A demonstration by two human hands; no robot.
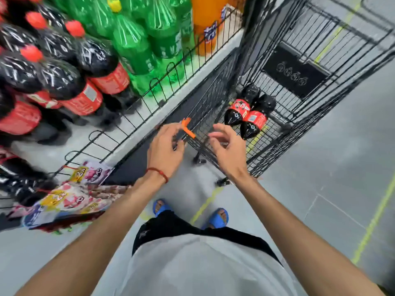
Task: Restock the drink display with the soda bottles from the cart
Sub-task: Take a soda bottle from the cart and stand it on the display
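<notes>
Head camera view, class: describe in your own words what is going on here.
A person stands at a black wire cart parked beside the drink display. Two cola bottles lie in the cart, not yet shelved. Both hands hover over its near end: the right hand is empty, fingers loosely curled, and the left hand is by an orange tag, though blur hides any contact. The display holds red-capped cola, green bottles and an orange one.

Two cola bottles lying in cart, left hand and right hand loosely curled above rim
</notes>
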